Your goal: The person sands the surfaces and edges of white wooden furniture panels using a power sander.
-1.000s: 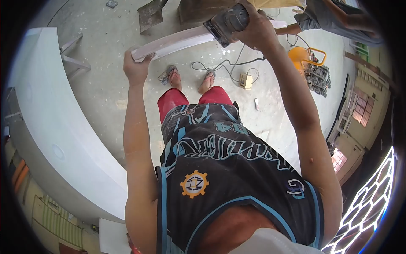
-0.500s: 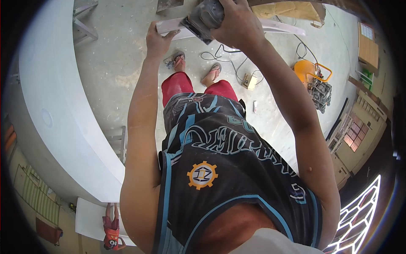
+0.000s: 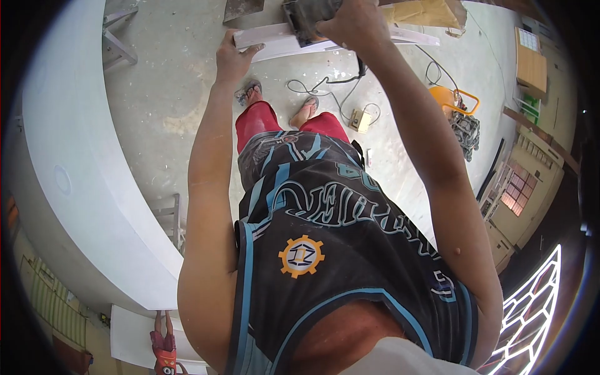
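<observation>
My right hand [image 3: 359,26] is closed around a dusty dark electric sander [image 3: 307,19] near the top of the view. The sander rests against a long pale board [image 3: 278,42], and a dark cord hangs below it. My left hand [image 3: 234,57] grips the board's left end, thumb on the near face and fingers over the upper edge. Part of the sander is cut off by the frame's top, and my right hand and forearm cover a stretch of the board.
A large white curved panel [image 3: 69,156] stands at my left. Cable runs over the concrete floor to a small box [image 3: 359,120]. An orange machine [image 3: 445,99] stands at right. Another person [image 3: 164,356] is at the lower left, beside a white panel [image 3: 128,331].
The sander has moved a little to the right along the board and sits less tilted. My left hand keeps its hold on the board's end. The whole view has shifted slightly.
</observation>
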